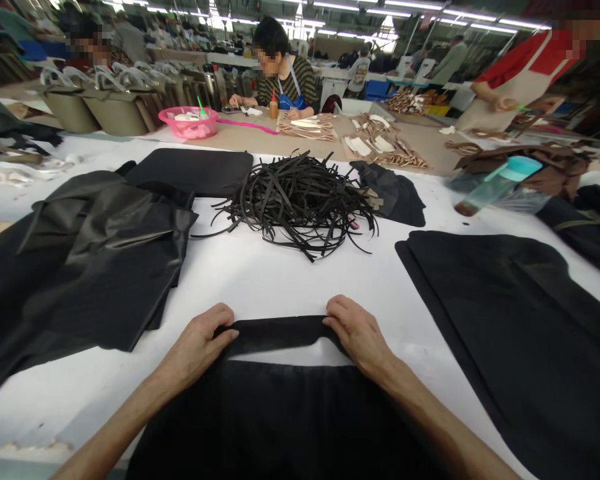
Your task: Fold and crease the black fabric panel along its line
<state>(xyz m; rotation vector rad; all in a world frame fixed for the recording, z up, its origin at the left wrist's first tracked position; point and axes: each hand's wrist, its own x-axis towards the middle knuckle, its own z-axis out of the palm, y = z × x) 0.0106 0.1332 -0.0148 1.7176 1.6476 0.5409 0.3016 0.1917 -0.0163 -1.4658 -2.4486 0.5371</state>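
Leftmost on the white table lies a heap of shiny black lining sheets, with a flat black panel behind it. Nearer, the left hand presses down on the left end of a black fabric piece, fingers curled over the folded top band, thumb tucked beneath the edge. That piece sits right before the person, its band arching over a cut-out where the table shows through. Beyond it, mid-table, is a tangle of black straps. The right hand grips the band's other end in the same closed, pinching way. Further right rests a stack of large black panels, and a teal-capped bottle lies behind. By my judgement the step is folding or flattening the top edge; next calls for even pressure from both hands so the fold stays straight
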